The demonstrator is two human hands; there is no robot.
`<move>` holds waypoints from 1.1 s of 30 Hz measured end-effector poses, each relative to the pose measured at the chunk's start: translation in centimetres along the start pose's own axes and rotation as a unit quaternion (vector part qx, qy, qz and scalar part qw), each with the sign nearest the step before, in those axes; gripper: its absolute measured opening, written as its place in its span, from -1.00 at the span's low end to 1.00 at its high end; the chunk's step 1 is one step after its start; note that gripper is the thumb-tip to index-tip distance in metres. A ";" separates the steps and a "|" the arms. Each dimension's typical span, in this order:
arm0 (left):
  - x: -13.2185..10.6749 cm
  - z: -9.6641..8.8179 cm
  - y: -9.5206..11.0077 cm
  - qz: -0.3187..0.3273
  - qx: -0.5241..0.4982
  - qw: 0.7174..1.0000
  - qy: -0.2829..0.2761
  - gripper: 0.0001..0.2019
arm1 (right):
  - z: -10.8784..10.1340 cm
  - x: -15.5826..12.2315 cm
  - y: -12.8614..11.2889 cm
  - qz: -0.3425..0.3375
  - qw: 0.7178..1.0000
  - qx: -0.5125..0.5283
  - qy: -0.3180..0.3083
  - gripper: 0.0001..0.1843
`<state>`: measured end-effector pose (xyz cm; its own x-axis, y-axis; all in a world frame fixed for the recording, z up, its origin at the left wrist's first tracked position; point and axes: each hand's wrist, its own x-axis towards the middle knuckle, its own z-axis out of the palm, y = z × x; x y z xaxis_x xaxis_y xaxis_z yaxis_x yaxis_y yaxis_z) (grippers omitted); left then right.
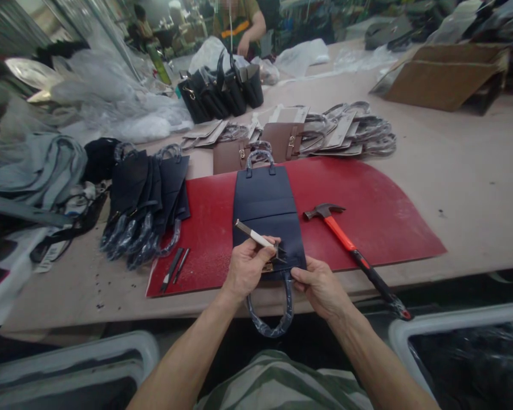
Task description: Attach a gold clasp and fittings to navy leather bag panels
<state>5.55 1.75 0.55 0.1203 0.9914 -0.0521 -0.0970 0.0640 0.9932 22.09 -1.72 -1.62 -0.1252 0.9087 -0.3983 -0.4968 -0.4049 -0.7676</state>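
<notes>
A dark navy handbag panel lies flat, with a plastic-wrapped handle at its far end and another wrapped handle hanging over the table edge. My left hand is closed on a slim tool with a white grip and metal ends, held slanted over the near part of the panel. Its exact kind is unclear. Beneath those fingers a small gold-coloured fitting partly shows. With thumb and fingers, my right hand pinches the panel's near right edge, beside the handle's base.
A red mat bears a claw hammer on the right and two slim tools on the left. Navy bag pieces are piled left; brown ones lie behind. Beyond are black handbags, a cardboard box and a person.
</notes>
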 end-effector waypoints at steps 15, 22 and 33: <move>0.1 0.1 -0.2 -0.026 0.024 0.999 0.000 -0.74 | 0.5 0.1 -0.6 0.007 1.000 -0.024 0.000 -0.73; 0.2 0.2 0.3 0.000 0.028 1.000 -0.012 -0.77 | 0.5 0.2 -0.5 0.015 0.999 -0.029 0.002 -0.69; 0.0 -0.1 -0.7 0.041 0.034 0.998 -0.023 -0.80 | 0.3 0.5 -0.3 0.010 0.999 -0.036 -0.004 -0.70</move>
<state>5.55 1.68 -0.14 0.1598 0.9866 0.0332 -0.0409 -0.0270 0.9988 21.94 -1.15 -1.46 -0.1408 0.9011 -0.4102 -0.4312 -0.4288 -0.7939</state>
